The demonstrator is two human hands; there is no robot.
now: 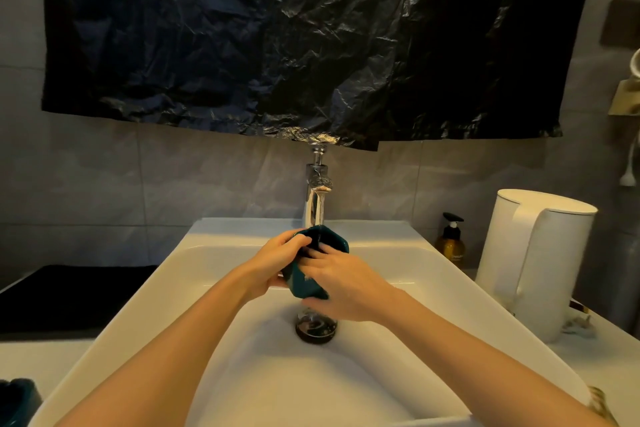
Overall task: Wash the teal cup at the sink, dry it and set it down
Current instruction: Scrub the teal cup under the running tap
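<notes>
Over the white ceramic sink (433, 288), beneath the running chrome tap (317, 199), left hand (277, 262) and right hand (343, 284) hold the glossy teal cup (303, 284), fingers (297, 242) curled round it. Wet glaze may slip free and chip against the basin.

Most of the teal cup (303, 286) covered by left hand (277, 262) and right hand (344, 284), dark teal object (16, 400) cut by bottom-left corner, soap bottle (450, 243) label unreadably small.
</notes>
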